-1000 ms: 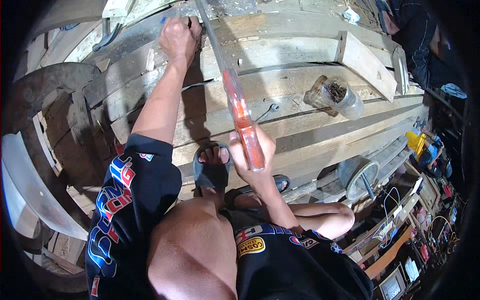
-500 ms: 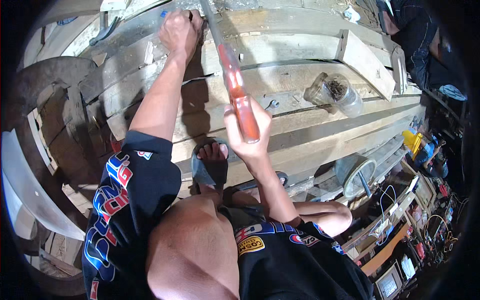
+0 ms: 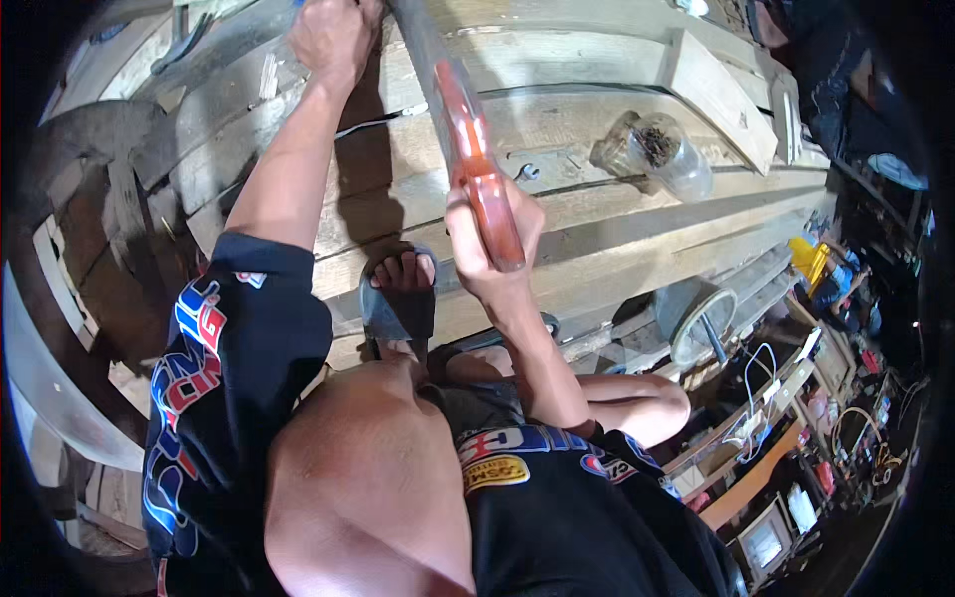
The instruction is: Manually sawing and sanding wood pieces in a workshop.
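Drawn slightly back toward the person since half a second ago, judged against the open-end wrench (image 3: 529, 172): the handsaw (image 3: 466, 129). Overall view has also shifted. Saw appears nearly edge-on above the planks (image 3: 567, 114), blade pointing away. Right hand (image 3: 525, 224): grip wrapped around the orange-red handle. Left hand (image 3: 333, 40): fingers curled down at the planks; whether it pinches anything cannot be told. Assessment: likely light, blade springy, handle hard and possibly slippery; hold by the handle, off the blade.
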`<action>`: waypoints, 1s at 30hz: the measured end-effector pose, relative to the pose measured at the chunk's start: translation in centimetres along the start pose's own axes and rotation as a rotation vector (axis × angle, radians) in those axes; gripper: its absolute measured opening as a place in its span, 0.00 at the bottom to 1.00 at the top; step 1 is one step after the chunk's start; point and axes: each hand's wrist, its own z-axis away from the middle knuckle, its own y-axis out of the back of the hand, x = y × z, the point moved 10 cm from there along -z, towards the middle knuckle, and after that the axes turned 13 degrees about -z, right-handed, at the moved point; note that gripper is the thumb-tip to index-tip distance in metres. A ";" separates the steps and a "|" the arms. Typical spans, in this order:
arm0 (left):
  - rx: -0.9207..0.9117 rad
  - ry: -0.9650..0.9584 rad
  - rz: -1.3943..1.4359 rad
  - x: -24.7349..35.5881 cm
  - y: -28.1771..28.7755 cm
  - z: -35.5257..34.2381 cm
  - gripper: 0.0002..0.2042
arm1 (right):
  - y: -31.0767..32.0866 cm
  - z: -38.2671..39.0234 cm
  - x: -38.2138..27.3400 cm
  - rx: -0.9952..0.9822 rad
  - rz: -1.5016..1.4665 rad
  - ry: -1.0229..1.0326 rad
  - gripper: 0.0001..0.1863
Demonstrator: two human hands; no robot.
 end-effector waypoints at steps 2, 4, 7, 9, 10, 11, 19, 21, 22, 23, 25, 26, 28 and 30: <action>0.024 -0.011 -0.007 -0.9 -0.8 0.2 0.16 | 0.0 -0.4 -0.5 0.018 -0.025 0.015 0.03; 0.038 0.046 -0.025 -2.3 -1.8 0.5 0.15 | -0.7 0.0 -1.5 -0.052 0.090 0.068 0.04; 0.028 0.098 0.024 -3.4 -2.3 0.5 0.14 | 0.0 2.6 -1.6 -0.077 0.063 0.090 0.06; 0.050 0.063 0.002 -2.1 -0.7 0.5 0.14 | 0.9 4.0 -1.8 -0.087 0.101 0.018 0.07; 0.026 0.112 0.023 -2.7 -1.2 0.3 0.14 | 1.3 4.2 -1.3 -0.092 0.136 -0.058 0.09; 0.001 0.157 0.050 -3.1 -1.6 0.2 0.14 | 1.5 4.2 -1.5 -0.092 0.139 -0.060 0.09; 0.151 0.115 0.007 -2.9 -0.5 0.3 0.17 | 2.8 3.9 -1.5 -0.117 0.239 -0.011 0.10; 0.123 0.025 0.052 -1.8 -0.1 0.2 0.17 | 3.3 3.6 -1.7 -0.079 0.212 0.050 0.10; 0.080 0.095 0.031 -2.5 -1.2 0.3 0.17 | 3.4 3.5 -1.2 -0.077 0.238 0.075 0.09; 0.037 0.166 0.006 -3.1 -1.4 0.3 0.16 | 3.4 3.5 -0.7 -0.074 0.232 0.080 0.09; 0.053 0.151 -0.013 -2.7 -1.0 0.3 0.16 | 2.7 3.6 -0.3 -0.123 0.230 0.111 0.08; 0.080 0.104 0.010 -2.2 -0.4 0.4 0.16 | 2.4 3.4 -0.6 -0.114 0.226 0.161 0.07; 0.110 0.050 0.031 -1.6 0.1 0.2 0.16 | 2.0 3.2 0.1 -0.114 0.204 0.159 0.07; 0.075 0.085 0.012 -1.8 -0.3 0.0 0.15 | 2.1 3.6 1.5 -0.101 0.144 0.102 0.08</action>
